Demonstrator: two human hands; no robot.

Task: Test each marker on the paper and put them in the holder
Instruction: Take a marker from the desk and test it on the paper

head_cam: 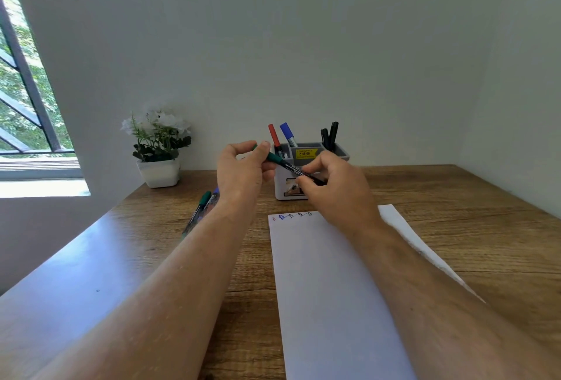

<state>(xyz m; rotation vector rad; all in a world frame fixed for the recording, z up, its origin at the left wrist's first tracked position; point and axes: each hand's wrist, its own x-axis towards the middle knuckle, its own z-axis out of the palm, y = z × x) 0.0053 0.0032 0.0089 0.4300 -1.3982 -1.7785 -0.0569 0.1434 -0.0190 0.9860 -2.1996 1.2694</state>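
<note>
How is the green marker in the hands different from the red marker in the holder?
The green marker is held tilted above the table by the left hand and right hand; the red marker stands nearly upright in the holder, untouched. Cap colours differ: green, red. Both are capped.

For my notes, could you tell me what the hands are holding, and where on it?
One green-capped marker: the left hand grips its green cap end, the right hand pinches its dark barrel.

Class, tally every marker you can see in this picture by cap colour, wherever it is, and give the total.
Red: 1, in the holder
Blue: 1, in the holder
Black: 2, in the holder
Green: 2, one held in both hands, one on the table
Purple: 1, on the table
Total: 7
</note>
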